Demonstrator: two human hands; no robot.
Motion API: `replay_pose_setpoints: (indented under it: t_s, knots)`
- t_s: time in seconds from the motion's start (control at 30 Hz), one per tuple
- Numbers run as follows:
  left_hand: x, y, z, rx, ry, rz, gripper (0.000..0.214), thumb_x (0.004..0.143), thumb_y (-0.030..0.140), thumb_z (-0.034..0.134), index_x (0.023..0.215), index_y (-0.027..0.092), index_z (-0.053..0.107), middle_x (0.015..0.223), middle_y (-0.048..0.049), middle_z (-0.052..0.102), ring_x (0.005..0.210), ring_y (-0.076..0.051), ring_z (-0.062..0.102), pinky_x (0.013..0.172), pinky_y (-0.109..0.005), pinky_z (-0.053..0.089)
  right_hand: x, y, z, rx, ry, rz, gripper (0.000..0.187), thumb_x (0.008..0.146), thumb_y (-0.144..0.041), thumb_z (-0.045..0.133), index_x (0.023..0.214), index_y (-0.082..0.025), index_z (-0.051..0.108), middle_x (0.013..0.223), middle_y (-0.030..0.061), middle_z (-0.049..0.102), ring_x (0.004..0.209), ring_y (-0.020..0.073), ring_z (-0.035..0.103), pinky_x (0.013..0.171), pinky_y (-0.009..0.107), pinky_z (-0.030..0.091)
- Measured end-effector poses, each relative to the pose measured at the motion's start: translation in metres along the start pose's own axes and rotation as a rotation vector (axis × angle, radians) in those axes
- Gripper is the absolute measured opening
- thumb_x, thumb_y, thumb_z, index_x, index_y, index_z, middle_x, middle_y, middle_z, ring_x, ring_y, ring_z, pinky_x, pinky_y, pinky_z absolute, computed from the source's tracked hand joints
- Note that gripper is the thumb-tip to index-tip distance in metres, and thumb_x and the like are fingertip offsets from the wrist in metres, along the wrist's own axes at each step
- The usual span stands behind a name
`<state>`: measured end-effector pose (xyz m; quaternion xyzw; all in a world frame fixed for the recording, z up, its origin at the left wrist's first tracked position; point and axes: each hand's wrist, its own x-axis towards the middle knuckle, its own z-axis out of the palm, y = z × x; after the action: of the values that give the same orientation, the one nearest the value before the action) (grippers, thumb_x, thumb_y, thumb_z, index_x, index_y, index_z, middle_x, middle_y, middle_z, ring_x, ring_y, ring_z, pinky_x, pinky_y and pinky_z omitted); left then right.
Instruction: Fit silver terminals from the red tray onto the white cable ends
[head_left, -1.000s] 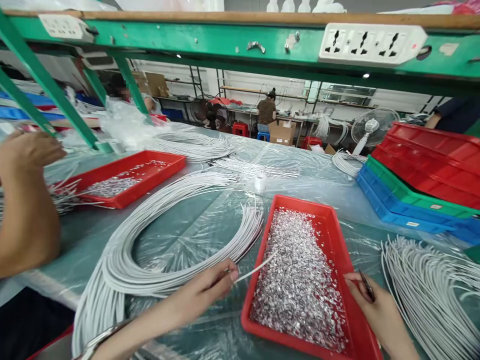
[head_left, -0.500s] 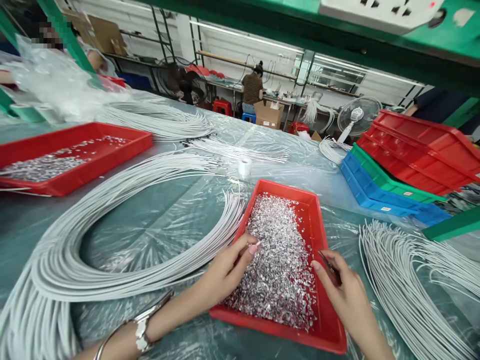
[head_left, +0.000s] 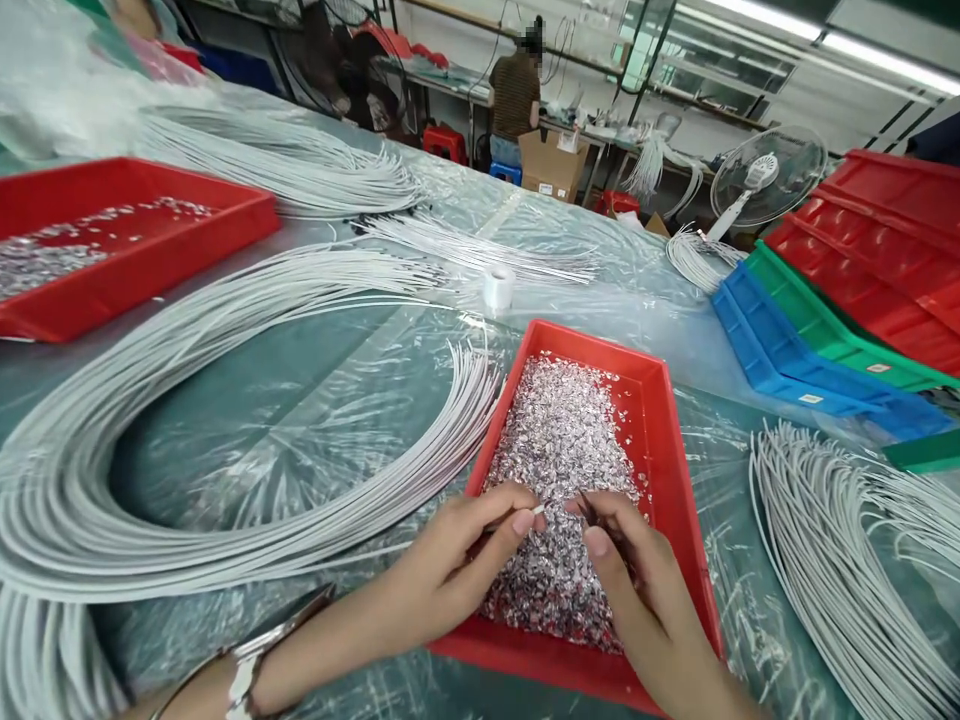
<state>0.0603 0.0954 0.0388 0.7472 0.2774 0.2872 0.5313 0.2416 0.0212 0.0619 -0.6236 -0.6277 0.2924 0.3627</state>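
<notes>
My left hand (head_left: pixel 469 555) is closed, pinching a white cable (head_left: pixel 538 510) whose short end sticks out past the fingertips. My right hand (head_left: pixel 645 580) is wrapped round dark, pointed tweezers (head_left: pixel 586 508), mostly hidden by the fingers. Their tip is close to the cable end, with a small gap between the two hands. Whether the tip carries a metal piece is too small to tell. Both hands are above a red tray (head_left: pixel 688 500) holding a thick layer of small, shiny metal pieces (head_left: pixel 559 430).
A big coil of white cables (head_left: pixel 247 560) curves at left; another cable bundle (head_left: pixel 817 540) lies at right. Behind are a tape roll (head_left: pixel 498 288), a second red tray (head_left: pixel 217 225) and stacked bins (head_left: pixel 840 310). A person (head_left: pixel 516 95) is at the far bench.
My right hand has moved left from the tray's right edge, bringing the tweezers near the cable end. My left hand still holds the cable. The camera view has tilted and shifted.
</notes>
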Motion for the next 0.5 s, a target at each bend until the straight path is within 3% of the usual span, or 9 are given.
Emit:
replay_pose_setpoints:
  t_s: [0.3,0.5]
  knots:
    - [-0.0028,0.0037,-0.0015,0.031,0.003,0.074,0.02,0.099,0.022,0.037,0.097,0.022,0.057,0.074,0.0026,0.059,0.064,-0.011,0.054,0.058,-0.021,0.041,-0.0009,-0.0049,0.0015,-0.093,-0.007,-0.153,0.02,0.091,-0.026,0.049,0.11,-0.026,0.055,0.093,0.0027,0.071,0.079,0.0185,0.068,0.07,0.027,0.055]
    - [0.0009,0.0045,-0.0025,0.004,0.039,0.055,0.018,0.096,0.019,0.043,0.087,0.018,0.058,0.072,0.0011,0.06,0.063,-0.01,0.056,0.058,-0.018,0.044,0.002,-0.0025,0.0014,-0.107,-0.043,-0.248,0.021,0.092,-0.022,0.045,0.111,-0.026,0.05,0.089,0.0015,0.069,0.073,0.0169,0.067,0.064,0.027,0.054]
